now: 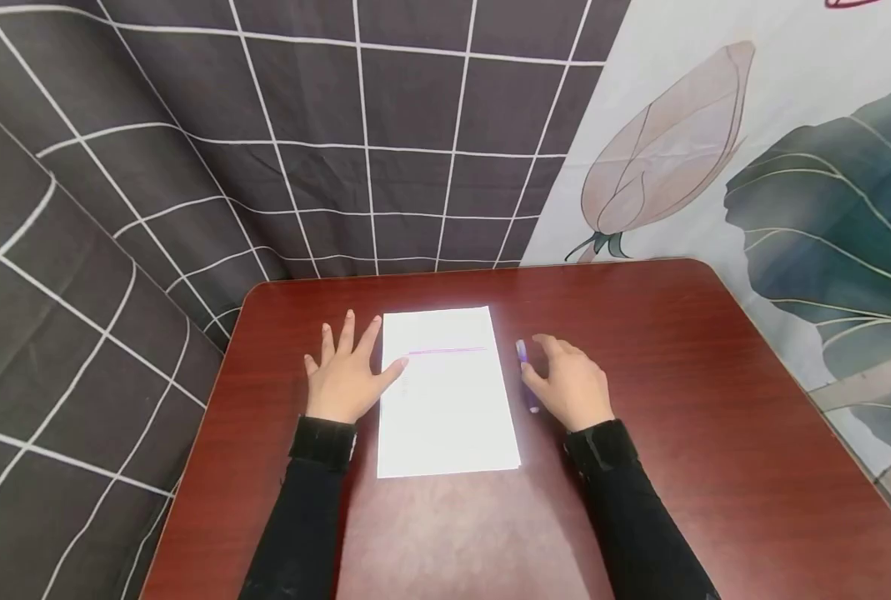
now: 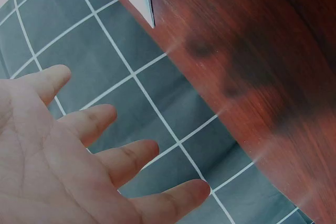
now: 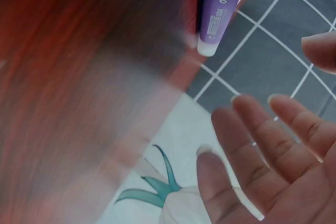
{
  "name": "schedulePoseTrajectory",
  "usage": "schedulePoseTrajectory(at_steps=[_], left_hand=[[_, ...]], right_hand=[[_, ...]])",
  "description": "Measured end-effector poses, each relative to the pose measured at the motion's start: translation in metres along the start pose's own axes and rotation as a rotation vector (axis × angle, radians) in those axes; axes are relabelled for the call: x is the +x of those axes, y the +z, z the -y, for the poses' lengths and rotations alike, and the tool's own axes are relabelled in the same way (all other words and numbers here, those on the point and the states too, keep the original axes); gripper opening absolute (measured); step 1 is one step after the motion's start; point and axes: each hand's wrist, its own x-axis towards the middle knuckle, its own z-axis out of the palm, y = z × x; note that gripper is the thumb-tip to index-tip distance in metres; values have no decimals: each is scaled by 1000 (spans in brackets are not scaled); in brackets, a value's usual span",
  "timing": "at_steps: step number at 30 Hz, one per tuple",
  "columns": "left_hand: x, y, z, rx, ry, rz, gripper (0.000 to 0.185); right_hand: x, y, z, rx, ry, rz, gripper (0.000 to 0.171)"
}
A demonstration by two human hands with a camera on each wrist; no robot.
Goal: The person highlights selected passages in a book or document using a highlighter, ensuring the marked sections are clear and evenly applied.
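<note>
Head view: a person in black sleeves works at a reddish-brown table point(image 1: 678, 400) that fills the lower half of the frame. At the centre of the frame a white sheet of paper point(image 1: 445, 400) lies flat on the table, with a thin purple line point(image 1: 448, 351) drawn across its upper part. The left hand point(image 1: 343, 375) lies palm down just left of the sheet, fingers straight and spread; its thumb reaches to the sheet's left edge, and the hand holds nothing. The right hand point(image 1: 568, 383) rests just right of the sheet, fingers loosely bent and gripping nothing. A purple pen point(image 1: 526, 375) lies on the table between the sheet's right edge and the right hand, close beside the thumb; whether the thumb touches it cannot be told. Behind the table, a dark cloth with a white grid point(image 1: 265, 150) fills the upper left of the frame, and a pale cloth printed with a flower bud and green leaves point(image 1: 790, 167) fills the upper right. Left wrist view: the left hand point(image 2: 68, 156) occupies the lower left, its fingers point(image 2: 131, 158) extended and apart, with the table point(image 2: 252, 51) at the upper right. Right wrist view: the right hand point(image 3: 273, 166) sits at the lower right, fingers relaxed and empty, and the pen point(image 3: 220, 9) appears at the top centre, clear of the fingers.
</note>
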Motion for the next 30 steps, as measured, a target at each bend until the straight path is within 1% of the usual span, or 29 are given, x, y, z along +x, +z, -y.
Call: schedulePoseTrajectory(at_steps=[6,10,14,22,27,30], left_hand=[[-1,2,-1,5,-1,13,96],[0,3,0,-2,-3,26,97],[3,5,3,-2,-3,41,97],[3,1,3,-13,-4,36,98],[2,0,2,-15,3,34,96],[1,0,1,-14,8,37,96]], right_hand=[[12,6,1,1,-2,38,52],[17,12,1,-8,9,77,58],[21,15,3,-26,44,104,64],[27,11,7,-46,103,195,73],[28,10,10,-41,109,256,73],[29,10,10,-38,105,273,72]])
